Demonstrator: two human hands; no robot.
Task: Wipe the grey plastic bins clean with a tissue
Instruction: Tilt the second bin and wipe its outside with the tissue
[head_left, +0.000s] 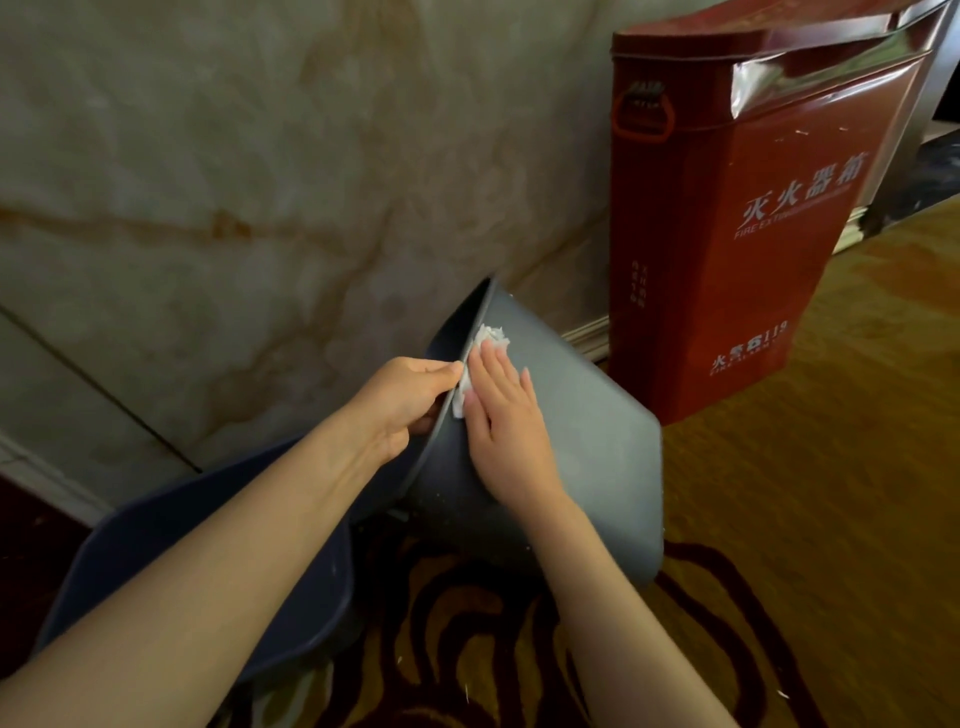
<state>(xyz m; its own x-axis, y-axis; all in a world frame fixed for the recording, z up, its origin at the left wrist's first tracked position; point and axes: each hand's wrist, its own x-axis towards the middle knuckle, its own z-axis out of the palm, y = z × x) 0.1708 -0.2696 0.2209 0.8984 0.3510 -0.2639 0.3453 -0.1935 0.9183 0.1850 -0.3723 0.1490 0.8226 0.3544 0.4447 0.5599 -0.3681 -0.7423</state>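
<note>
Tilting at frame centre, the bin (587, 431) lies on its side on the carpet (810, 519). Our right hand (506, 415) presses a tissue (485, 345) flat against its outer wall, fingers spread. Our left hand (402, 402) grips its rim. A second bin (156, 551) sits lower left; a red box (737, 208) stands upper right, by the wall (234, 182).

Grey bin (587, 415); white tissue (491, 338); red box (727, 260); gold-brown swirled carpet (805, 519).
</note>
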